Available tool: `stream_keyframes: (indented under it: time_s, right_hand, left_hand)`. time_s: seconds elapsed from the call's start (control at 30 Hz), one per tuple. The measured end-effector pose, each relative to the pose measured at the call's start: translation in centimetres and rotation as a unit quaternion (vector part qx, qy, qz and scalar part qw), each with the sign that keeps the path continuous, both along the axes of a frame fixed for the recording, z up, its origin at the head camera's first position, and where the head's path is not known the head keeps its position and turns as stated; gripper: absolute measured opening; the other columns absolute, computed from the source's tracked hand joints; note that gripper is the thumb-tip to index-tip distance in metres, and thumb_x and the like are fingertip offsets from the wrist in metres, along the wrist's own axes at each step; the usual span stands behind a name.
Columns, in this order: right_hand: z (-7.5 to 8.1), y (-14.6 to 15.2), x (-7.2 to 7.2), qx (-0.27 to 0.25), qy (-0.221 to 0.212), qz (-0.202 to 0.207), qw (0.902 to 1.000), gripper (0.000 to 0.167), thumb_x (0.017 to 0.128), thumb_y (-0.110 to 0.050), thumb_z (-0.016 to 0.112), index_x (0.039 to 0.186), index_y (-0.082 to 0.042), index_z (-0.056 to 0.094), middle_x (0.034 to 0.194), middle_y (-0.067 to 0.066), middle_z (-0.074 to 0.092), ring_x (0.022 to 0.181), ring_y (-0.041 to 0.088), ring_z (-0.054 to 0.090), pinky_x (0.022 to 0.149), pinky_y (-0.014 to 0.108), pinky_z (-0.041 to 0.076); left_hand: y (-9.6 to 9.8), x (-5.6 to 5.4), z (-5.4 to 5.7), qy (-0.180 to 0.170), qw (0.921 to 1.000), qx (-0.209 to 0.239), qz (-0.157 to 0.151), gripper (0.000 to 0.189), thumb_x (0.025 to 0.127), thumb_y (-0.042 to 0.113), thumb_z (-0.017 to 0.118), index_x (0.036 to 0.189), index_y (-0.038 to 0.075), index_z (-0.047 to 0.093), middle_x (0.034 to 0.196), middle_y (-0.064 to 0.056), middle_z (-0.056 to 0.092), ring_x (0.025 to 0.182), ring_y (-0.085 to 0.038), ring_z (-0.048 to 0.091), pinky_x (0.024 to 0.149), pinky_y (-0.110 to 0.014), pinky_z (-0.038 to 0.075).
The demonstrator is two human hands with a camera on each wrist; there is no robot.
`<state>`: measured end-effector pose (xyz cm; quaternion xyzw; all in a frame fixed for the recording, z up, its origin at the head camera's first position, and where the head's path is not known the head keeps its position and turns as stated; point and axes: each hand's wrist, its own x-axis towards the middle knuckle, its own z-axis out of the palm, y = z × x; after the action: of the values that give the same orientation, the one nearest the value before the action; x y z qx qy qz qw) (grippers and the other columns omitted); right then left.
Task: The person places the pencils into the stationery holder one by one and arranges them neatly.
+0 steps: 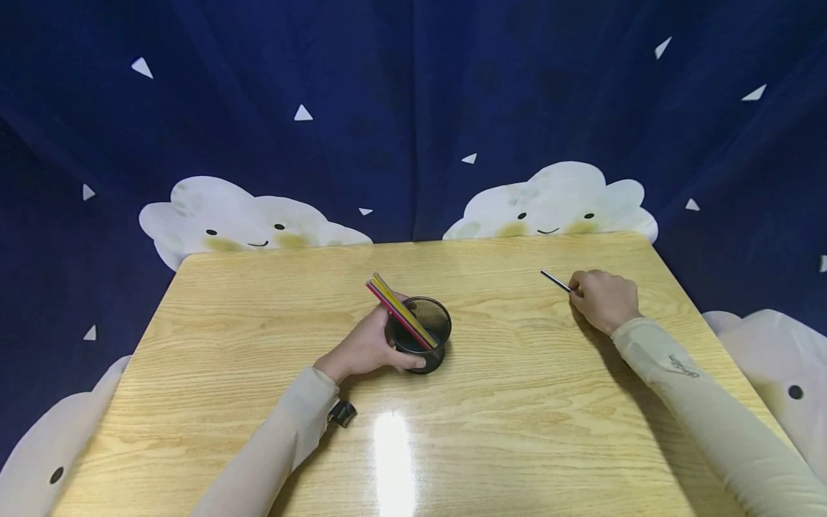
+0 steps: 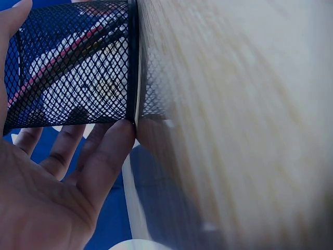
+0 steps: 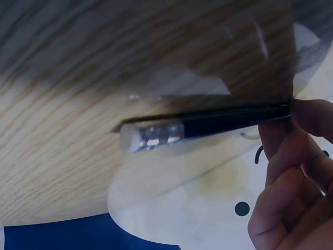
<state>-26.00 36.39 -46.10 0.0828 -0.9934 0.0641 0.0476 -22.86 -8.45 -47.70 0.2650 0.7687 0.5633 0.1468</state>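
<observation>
A black mesh pencil cup (image 1: 431,315) stands near the middle of the wooden table. My left hand (image 1: 370,340) grips it from the left, thumb in front and fingers round the back. Several coloured pencils (image 1: 395,304), red and yellow among them, lean in the cup toward the upper left. In the left wrist view the cup's mesh wall (image 2: 78,67) shows, its base at the tabletop. Over at the right, my right hand (image 1: 607,296) pinches a dark pencil (image 1: 555,281) between thumb and fingers. The right wrist view shows its white eraser (image 3: 134,137) and silver band, low over the table.
The light wooden table (image 1: 510,431) reaches back to a dark blue curtain (image 1: 413,108) with cloud shapes. A small black clip-like object (image 1: 342,413) sits by my left sleeve. Glare lies on the table's front part.
</observation>
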Motion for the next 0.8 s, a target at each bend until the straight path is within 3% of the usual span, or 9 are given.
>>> stream_keyframes:
  time_s: [0.17,0.47,0.8]
  right_hand:
    - [0.0,-0.2,0.1,-0.001,0.014,0.004,0.9999,0.007,0.095,-0.008,0.077,0.099,-0.002,0.077,0.090,0.019,0.075,0.069,0.044,0.069,0.052,0.061,0.051]
    - [1.0,-2.1,0.5,-0.007,0.059,0.029,0.9978,0.009,0.094,-0.009,0.080,0.099,-0.004,0.077,0.082,0.012,0.072,0.062,0.034,0.066,0.048,0.055,0.050]
    - [2.1,-4.9,1.1,-0.031,0.122,0.072,0.9895,0.008,0.093,-0.008,0.080,0.099,-0.004,0.078,0.075,0.006,0.067,0.057,0.026,0.061,0.045,0.049,0.046]
  left_hand:
    - [0.0,0.1,0.1,-0.005,1.0000,0.005,0.002,0.096,0.072,0.007,0.103,0.149,0.007,0.046,0.135,-0.011,0.066,0.121,-0.024,0.066,0.099,-0.038,0.058]
    - [0.0,0.0,0.0,0.005,0.9999,-0.005,0.009,0.096,0.072,0.010,0.104,0.150,0.006,0.047,0.134,-0.012,0.067,0.124,-0.025,0.064,0.110,-0.040,0.051]
    - [0.0,0.1,0.0,-0.005,1.0000,0.000,0.003,0.097,0.073,0.009,0.103,0.151,0.006,0.046,0.135,-0.013,0.066,0.120,-0.025,0.066,0.098,-0.037,0.059]
